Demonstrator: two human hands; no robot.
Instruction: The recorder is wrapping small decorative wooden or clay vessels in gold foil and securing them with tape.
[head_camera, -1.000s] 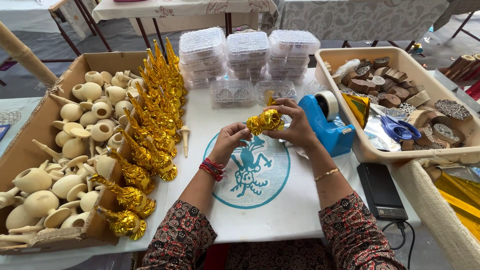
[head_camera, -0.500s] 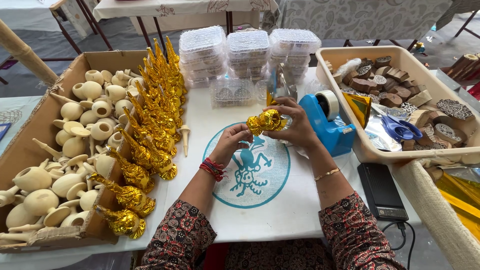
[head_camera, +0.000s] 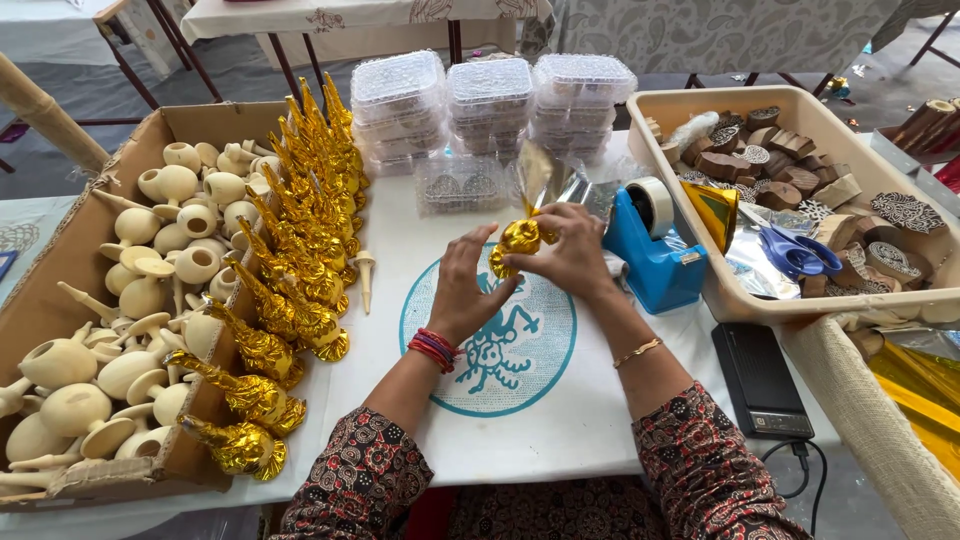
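White table (head_camera: 600, 420) with blue round emblem; row of gold-foil-wrapped pieces (head_camera: 300, 250) beside cardboard box of bare wooden pieces (head_camera: 130, 300). Left hand (head_camera: 462, 290) and right hand (head_camera: 570, 255) both clasp small gold-foil-covered piece (head_camera: 520, 240), mid-table. Since half-second earlier: loose foil tail now upright, wrap nearly closed.

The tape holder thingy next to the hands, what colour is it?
The plastic tape dispenser is bright blue, holding a pale roll. It shows clearly in the head view, just beside the right hand.
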